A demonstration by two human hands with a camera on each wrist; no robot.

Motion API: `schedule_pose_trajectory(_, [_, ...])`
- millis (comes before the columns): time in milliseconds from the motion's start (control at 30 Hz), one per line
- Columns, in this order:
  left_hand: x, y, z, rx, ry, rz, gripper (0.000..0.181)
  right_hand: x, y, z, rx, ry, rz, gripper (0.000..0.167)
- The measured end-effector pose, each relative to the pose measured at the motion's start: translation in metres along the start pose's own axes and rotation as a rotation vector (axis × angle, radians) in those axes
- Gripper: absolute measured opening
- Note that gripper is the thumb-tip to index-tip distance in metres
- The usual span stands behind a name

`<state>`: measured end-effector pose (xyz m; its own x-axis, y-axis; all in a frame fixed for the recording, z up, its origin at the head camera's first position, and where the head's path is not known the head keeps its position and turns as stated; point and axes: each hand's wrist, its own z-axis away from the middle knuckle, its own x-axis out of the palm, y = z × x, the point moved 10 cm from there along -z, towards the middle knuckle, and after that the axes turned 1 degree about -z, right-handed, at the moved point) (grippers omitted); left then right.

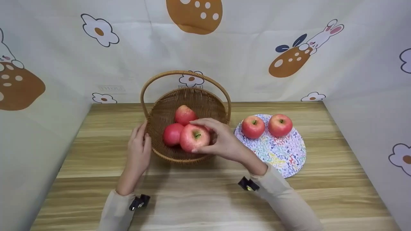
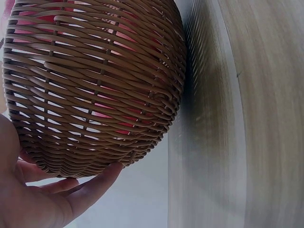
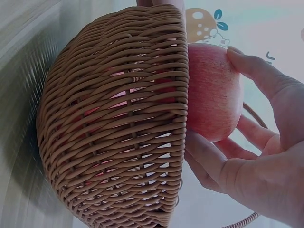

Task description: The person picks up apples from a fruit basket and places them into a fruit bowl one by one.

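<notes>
A round wicker basket point(image 1: 164, 157) with a tall arched handle stands on the wooden table. My left hand point(image 1: 140, 144) holds its left side, fingers against the outside of the weave point(image 2: 95, 95). In my right hand point(image 1: 224, 141) is a red apple point(image 1: 192, 138), pinched between thumb and fingers with its stem facing up. The right wrist view shows this apple point(image 3: 213, 92) at the basket's rim, partly behind the weave. Inside the basket lie a red apple point(image 1: 172, 134) at the left and another apple point(image 1: 185, 115) farther back. Red behind my right fingers is mostly hidden.
To the basket's right lies a round, multicoloured patterned plate or mat point(image 1: 273, 157). Two apples, a left one point(image 1: 253, 127) and a right one point(image 1: 280, 125), sit near its far edge. Printed fabric walls point(image 1: 250, 64) enclose the wooden table point(image 1: 199, 195) at the back and sides.
</notes>
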<state>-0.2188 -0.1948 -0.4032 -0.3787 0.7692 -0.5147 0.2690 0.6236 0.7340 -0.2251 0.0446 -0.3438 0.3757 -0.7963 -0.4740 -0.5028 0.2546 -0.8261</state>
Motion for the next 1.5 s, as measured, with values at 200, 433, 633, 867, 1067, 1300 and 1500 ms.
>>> schedule_pose_trajectory(200, [0.001,-0.001,0.0,-0.002,0.004,-0.002,0.05,-0.001,0.001,0.006,-0.005,0.012,-0.029,0.07])
schedule_pose_trajectory(433, [0.001,-0.001,0.0,-0.015,-0.008,0.014,0.051,-0.004,-0.002,0.013,-0.024,0.031,-0.025,0.071])
schedule_pose_trajectory(633, [0.0,-0.001,0.0,0.0,0.005,0.016,0.051,-0.005,-0.005,0.019,-0.039,0.038,-0.045,0.071])
schedule_pose_trajectory(867, [-0.001,-0.001,0.001,0.009,0.013,0.012,0.049,-0.01,-0.009,0.027,-0.017,0.055,-0.072,0.07])
schedule_pose_trajectory(1067, [-0.001,0.0,0.0,0.021,0.025,0.008,0.049,-0.014,-0.013,0.035,0.008,0.065,-0.135,0.068])
schedule_pose_trajectory(1300, [-0.001,0.0,0.0,0.019,0.024,0.029,0.05,-0.018,-0.012,0.042,0.028,0.07,-0.115,0.069])
schedule_pose_trajectory(1500, [0.0,-0.002,-0.001,0.015,0.019,0.038,0.05,-0.022,-0.014,0.047,0.008,0.084,-0.085,0.068])
